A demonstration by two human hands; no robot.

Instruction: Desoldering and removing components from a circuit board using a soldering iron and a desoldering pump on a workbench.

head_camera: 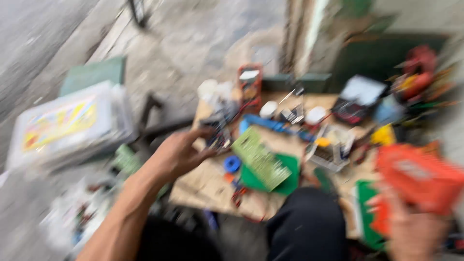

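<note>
right hand [415, 227] gripping orange box [420, 176], long axis left-right

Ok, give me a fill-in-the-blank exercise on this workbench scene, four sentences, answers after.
1. The right hand holds a box coloured ____.
2. The left hand reaches over the low wooden ____, fingers spread.
3. Near the middle of the table lies a circuit board coloured ____.
4. Just left of that board sits a small roll coloured ____.

Missing words: orange; table; green; blue.
</note>
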